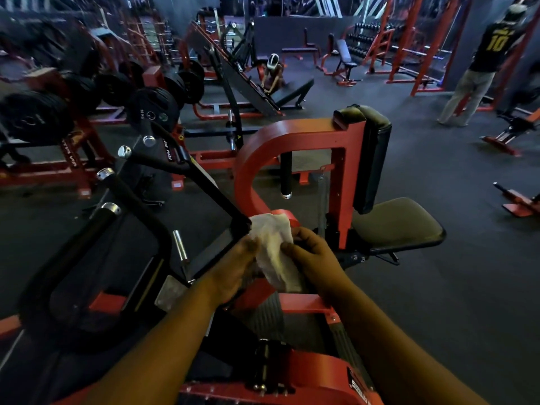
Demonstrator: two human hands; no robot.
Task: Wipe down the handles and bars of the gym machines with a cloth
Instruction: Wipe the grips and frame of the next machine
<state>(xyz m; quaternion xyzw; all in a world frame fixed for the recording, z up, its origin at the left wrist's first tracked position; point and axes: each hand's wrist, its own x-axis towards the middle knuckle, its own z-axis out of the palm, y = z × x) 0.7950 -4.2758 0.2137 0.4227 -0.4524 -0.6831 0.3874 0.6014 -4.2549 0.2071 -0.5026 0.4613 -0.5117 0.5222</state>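
Cloth hangs lengthwise toward the person, pinched by left hand and right hand

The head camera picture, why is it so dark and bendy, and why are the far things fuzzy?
In the head view the gym is dimly lit; the white cloth, held by the left hand and right hand, is the brightest thing. The wide lens curves the edges. The weight plates at the left look smeared, while the seat is sharper.
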